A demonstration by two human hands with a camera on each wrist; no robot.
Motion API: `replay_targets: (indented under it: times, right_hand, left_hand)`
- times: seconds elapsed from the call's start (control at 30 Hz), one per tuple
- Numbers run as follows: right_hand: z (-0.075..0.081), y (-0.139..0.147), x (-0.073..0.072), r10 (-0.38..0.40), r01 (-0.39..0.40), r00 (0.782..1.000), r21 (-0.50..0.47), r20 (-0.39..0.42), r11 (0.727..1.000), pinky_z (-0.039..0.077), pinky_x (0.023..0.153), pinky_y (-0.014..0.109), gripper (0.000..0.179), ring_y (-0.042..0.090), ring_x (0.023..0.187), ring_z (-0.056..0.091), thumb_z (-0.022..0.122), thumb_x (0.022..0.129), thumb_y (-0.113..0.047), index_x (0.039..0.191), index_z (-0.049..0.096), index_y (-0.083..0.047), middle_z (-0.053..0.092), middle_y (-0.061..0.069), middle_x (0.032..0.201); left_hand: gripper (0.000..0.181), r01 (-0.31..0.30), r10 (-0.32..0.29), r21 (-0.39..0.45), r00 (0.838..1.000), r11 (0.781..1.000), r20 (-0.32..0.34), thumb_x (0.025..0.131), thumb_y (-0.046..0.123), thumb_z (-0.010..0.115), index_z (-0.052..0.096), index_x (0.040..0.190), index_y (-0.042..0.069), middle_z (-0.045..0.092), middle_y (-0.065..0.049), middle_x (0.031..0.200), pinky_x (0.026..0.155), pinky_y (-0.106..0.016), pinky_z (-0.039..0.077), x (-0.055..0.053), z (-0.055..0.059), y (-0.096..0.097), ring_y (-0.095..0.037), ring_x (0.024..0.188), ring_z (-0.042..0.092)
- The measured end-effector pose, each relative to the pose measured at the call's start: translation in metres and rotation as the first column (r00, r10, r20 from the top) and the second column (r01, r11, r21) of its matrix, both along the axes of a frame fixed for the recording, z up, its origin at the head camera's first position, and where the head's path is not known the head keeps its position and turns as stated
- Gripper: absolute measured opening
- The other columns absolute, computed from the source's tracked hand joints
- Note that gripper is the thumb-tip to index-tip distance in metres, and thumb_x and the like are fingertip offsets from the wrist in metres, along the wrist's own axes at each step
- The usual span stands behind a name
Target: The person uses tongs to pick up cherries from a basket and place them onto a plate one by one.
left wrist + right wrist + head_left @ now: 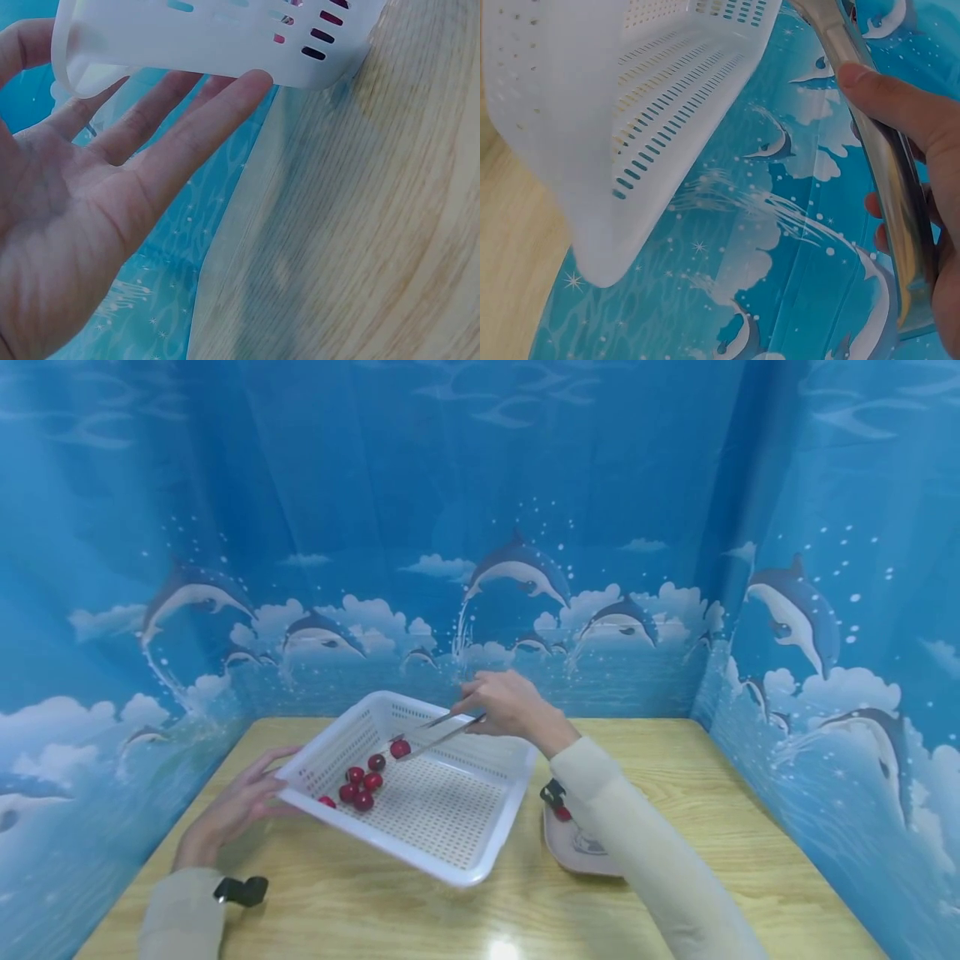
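A white perforated plastic basket (459, 806) is held tilted above the table, its left corner gripped by my left hand (242, 803). In the left wrist view, the fingers (199, 139) stretch beneath the basket while the thumb lies at its rim. My right hand (512, 706) holds metal tongs (889, 180) and reaches over the basket's far side. The tips of the tongs are at a red cherry (400, 749), one arm to each side of it. Several more cherries (363, 800) have gathered toward the basket's left corner.
To the right, a pale plate (562, 853) stands on the wooden table (337, 893) with a cherry (562, 813) on it; the right sleeve (645, 835) covers part of the plate. Blue dolphin-print curtains (480, 485) enclose the table at the back and both sides.
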State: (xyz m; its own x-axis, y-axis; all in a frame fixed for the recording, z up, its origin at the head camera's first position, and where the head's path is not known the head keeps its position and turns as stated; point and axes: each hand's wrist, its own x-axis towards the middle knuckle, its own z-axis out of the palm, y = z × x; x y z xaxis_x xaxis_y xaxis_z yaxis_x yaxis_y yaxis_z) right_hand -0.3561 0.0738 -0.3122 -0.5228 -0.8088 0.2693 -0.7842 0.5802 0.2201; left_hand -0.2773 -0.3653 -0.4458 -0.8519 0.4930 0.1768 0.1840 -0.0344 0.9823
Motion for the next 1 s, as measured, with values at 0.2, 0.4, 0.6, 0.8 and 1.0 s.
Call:
replay_targets:
  times: [0.2, 0.4, 0.6, 0.8, 1.0]
  right_hand:
    - [-0.005, 0.009, 0.006, 0.013, -0.013, 1.000, -0.004, 0.023, 1.000, 0.046, 0.057, 0.018, 0.031, 0.011, 0.086, 0.061, 0.085, 0.085, -0.034, 0.116, 0.079, -0.033, 0.077, -0.007, 0.104]
    - [-0.008, 0.012, 0.010, 0.012, -0.011, 0.999, -0.020, 0.049, 1.000, 0.046, 0.058, 0.015, 0.033, 0.011, 0.089, 0.061, 0.085, 0.084, -0.034, 0.116, 0.079, -0.032, 0.077, -0.007, 0.107]
    - [-0.007, 0.017, 0.015, 0.034, -0.032, 0.999, -0.036, 0.038, 0.999, 0.046, 0.058, 0.015, 0.032, 0.011, 0.089, 0.063, 0.084, 0.085, -0.035, 0.116, 0.079, -0.030, 0.077, -0.007, 0.108]
    - [-0.008, 0.025, 0.018, 0.040, -0.040, 0.999, -0.045, -0.004, 0.998, 0.044, 0.056, 0.013, 0.032, 0.011, 0.087, 0.062, 0.085, 0.083, -0.036, 0.114, 0.080, -0.030, 0.077, -0.008, 0.106]
    - [-0.008, 0.034, 0.022, 0.041, -0.042, 0.999, -0.072, -0.011, 0.997, 0.044, 0.057, 0.013, 0.032, 0.011, 0.088, 0.063, 0.087, 0.082, -0.034, 0.114, 0.080, -0.031, 0.078, -0.007, 0.107]
  left_hand:
    - [0.053, 0.006, -0.006, 0.002, 1.000, 1.000, -0.003, 0.109, 0.002, 0.035, 0.025, 0.161, 0.009, 0.055, 0.011, 0.143, 0.099, -0.047, 0.062, 0.000, -0.001, -0.002, -0.014, 0.122, 0.066]
    - [0.054, 0.006, -0.007, 0.009, 1.000, 1.000, 0.001, 0.109, 0.002, 0.035, 0.026, 0.161, 0.010, 0.055, 0.011, 0.144, 0.098, -0.045, 0.062, -0.001, -0.001, -0.002, -0.014, 0.122, 0.066]
    - [0.054, 0.001, -0.001, 0.017, 1.000, 1.000, 0.004, 0.109, 0.002, 0.035, 0.025, 0.162, 0.009, 0.054, 0.011, 0.143, 0.097, -0.045, 0.063, -0.001, -0.002, -0.002, -0.013, 0.122, 0.066]
    - [0.054, -0.001, 0.000, 0.017, 1.000, 1.000, 0.007, 0.109, 0.002, 0.035, 0.025, 0.162, 0.010, 0.054, 0.010, 0.143, 0.097, -0.046, 0.062, 0.000, -0.002, -0.001, -0.014, 0.122, 0.067]
    - [0.054, -0.003, 0.003, 0.013, 1.000, 1.000, 0.001, 0.109, 0.002, 0.035, 0.025, 0.162, 0.010, 0.054, 0.010, 0.144, 0.098, -0.046, 0.062, 0.000, -0.002, -0.001, -0.014, 0.122, 0.066]
